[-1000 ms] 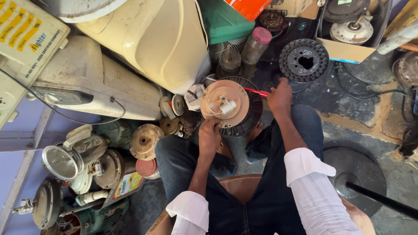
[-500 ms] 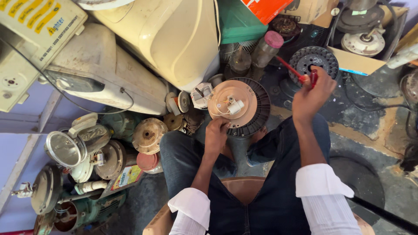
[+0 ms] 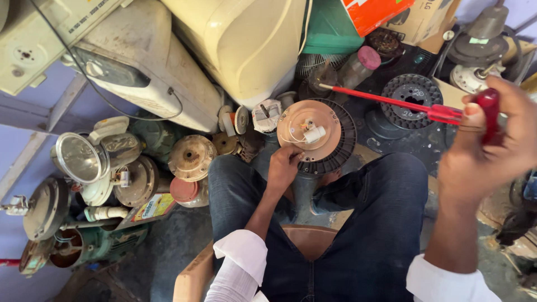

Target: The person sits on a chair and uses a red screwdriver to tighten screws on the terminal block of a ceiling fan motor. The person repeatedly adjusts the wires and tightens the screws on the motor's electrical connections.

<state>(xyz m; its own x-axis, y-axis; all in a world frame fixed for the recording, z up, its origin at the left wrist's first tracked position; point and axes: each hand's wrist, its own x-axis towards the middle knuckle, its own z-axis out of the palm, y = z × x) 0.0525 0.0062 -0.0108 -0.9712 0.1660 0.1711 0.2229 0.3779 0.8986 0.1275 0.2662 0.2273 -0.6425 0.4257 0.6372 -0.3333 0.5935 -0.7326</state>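
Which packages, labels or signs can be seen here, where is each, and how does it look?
Orange box: top centre, white patch at its corner.
Cardboard box: beside it, brown, dark print.
Sticker: lower left on a motor, yellow and blue.
Cream casing: top left, small dark lettering.

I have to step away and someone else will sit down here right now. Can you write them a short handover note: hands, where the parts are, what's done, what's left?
Left hand: gripping the near rim of the round motor unit, which sits between the knees.
Right hand: raised to the right, holding the red screwdriver, whose tip points left, above and clear of the unit.
Motor unit: copper-coloured plate faces up, with a small white part and thin wires at its centre, and a black ribbed ring around it.
Done: unit steadied, tool in hand.
Left: the screwdriver has not yet touched the unit; the plate remains on.
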